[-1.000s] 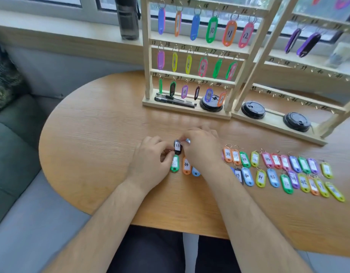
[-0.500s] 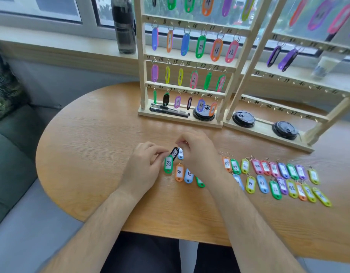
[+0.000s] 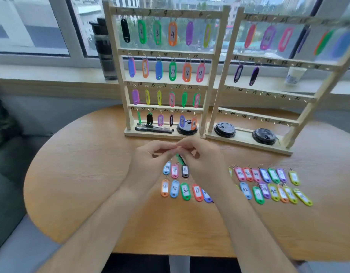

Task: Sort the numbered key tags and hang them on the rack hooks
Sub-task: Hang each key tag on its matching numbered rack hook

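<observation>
Both hands are raised a little above the table with their fingertips meeting. My left hand [image 3: 148,164] and my right hand [image 3: 206,164] pinch the top of a green key tag [image 3: 179,158], which hangs tilted below them. Under the hands lie loose numbered tags: a blue tag [image 3: 166,168], a pink tag [image 3: 175,171], a black tag [image 3: 185,171], and a lower row from an orange tag [image 3: 164,188] to a red tag [image 3: 197,192]. Several more tags [image 3: 268,184] lie in two rows at the right. The left rack [image 3: 209,75] is full of hung tags. The right rack [image 3: 316,99] holds tags on its top two rails only.
Black cup lids [image 3: 224,130] [image 3: 264,135] and a third lid [image 3: 187,129] sit on the rack bases, beside black pens [image 3: 154,129]. A dark bottle [image 3: 104,50] and a white cup [image 3: 294,75] stand on the windowsill. A grey sofa [image 3: 6,174] is at the left.
Both hands have lifted off the table with the green tag between them. The view has tilted up, showing the racks' top rows.
</observation>
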